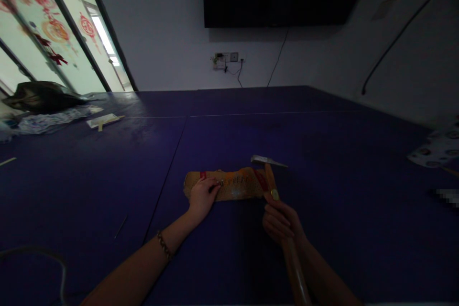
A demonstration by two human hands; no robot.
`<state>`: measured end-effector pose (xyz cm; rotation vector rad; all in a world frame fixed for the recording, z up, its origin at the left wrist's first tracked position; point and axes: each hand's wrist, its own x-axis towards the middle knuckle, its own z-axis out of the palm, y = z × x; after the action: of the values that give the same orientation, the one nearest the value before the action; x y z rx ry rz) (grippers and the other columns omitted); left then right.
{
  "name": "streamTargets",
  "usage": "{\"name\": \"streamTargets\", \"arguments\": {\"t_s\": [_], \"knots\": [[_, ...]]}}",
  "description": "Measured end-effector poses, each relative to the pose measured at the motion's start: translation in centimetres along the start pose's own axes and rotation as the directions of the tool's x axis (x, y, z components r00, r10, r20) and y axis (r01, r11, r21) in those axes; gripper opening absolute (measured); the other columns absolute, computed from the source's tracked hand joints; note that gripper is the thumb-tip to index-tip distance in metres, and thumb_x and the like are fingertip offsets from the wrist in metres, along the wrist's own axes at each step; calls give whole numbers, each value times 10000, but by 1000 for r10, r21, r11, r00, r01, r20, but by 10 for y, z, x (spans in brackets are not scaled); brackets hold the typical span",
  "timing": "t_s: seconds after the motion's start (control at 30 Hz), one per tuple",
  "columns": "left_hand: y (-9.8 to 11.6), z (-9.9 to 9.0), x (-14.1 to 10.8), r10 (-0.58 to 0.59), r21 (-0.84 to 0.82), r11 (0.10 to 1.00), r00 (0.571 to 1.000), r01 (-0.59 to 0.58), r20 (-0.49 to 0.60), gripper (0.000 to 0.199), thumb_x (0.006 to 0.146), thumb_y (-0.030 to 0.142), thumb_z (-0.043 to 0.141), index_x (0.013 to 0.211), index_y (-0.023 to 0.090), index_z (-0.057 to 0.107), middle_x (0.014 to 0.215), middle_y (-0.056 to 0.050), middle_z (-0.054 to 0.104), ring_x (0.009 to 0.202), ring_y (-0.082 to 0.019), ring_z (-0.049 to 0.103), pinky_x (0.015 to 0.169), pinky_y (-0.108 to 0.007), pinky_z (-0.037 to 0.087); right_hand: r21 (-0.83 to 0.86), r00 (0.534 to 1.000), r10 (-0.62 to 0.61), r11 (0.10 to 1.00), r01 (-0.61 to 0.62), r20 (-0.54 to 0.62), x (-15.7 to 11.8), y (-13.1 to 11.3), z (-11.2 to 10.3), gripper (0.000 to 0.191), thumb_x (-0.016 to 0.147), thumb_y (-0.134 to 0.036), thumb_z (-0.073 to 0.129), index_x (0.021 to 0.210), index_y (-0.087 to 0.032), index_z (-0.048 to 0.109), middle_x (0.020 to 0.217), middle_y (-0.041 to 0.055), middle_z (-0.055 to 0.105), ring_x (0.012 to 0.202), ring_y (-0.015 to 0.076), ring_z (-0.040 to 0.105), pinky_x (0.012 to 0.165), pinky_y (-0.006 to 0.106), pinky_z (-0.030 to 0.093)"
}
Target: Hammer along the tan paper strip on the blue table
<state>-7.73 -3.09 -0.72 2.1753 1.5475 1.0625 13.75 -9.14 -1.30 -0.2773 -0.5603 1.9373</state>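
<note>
A strip of brown cardboard [240, 187] with red bands lies flat on the purple table [322, 143]. My left hand [203, 197] rests on its left part. Thumb and forefinger are pinched together over the cardboard; whatever is between them is too small to make out. Near the pinch, a row of small dark marks or bits runs to the right across the strip. My right hand [282, 220] is wrapped round the wooden handle of a hammer [269, 175]. The hammer's metal head is just beyond the cardboard's right end, raised or resting, I cannot tell which.
A thin rod [121, 227] lies left of my forearm. A cable [43, 251] curves at the lower left. Farther left are a white packet [103, 120], crumpled plastic [53, 120] and a dark bag [43, 97]. Patterned cloth [435, 148] sits at the right edge.
</note>
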Motion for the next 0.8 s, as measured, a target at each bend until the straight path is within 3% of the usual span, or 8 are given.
{"name": "streamTargets", "arguments": {"t_s": [0.2, 0.37, 0.5, 0.63, 0.8], "knots": [[3, -1, 0, -10, 13, 1000, 1000, 10, 12, 91, 744, 173, 567, 747, 181, 657, 853, -36, 686, 848, -173, 623, 888, -362, 430, -127, 999, 34, 991, -35, -8, -1, -5, 5, 139, 757, -260, 515, 665, -206, 427, 315, -161, 182, 180, 22, -2, 190, 116, 151], [5, -2, 1, -18, 28, 999, 1000, 17, 17, 96, 739, 163, 572, 763, 179, 663, 858, -41, 686, 832, -177, 624, 849, -357, 449, -308, 998, 56, 950, -53, 1, 1, -13, 11, 229, 723, -362, 558, 680, -211, 391, 335, -141, 318, 173, 30, 155, 209, 136, 236], [5, -1, 1, -37, 40, 999, 999, 37, 16, 90, 733, 165, 582, 768, 169, 665, 864, -52, 683, 823, -176, 622, 816, -344, 457, -539, 992, -3, 840, -67, -127, -3, -2, 33, 269, 692, -384, 588, 718, -202, 392, 349, -123, 377, 185, 46, 265, 201, 137, 222], [7, -1, 1, -51, 41, 998, 998, 50, 21, 94, 744, 182, 572, 765, 178, 663, 859, -43, 681, 809, -169, 616, 799, -329, 456, -691, 953, -88, 709, -143, -288, -14, 24, 72, 255, 718, -411, 530, 752, -184, 419, 374, -119, 355, 219, 33, 250, 213, 134, 192], [10, -3, 1, -42, 40, 998, 998, 40, 50, 120, 758, 169, 543, 771, 188, 661, 843, -31, 680, 823, -174, 605, 793, -321, 452, -789, 947, -53, 568, -233, -318, -15, 48, 99, 169, 724, -337, 482, 725, -179, 425, 353, -117, 340, 235, 29, 251, 238, 137, 175]]}}
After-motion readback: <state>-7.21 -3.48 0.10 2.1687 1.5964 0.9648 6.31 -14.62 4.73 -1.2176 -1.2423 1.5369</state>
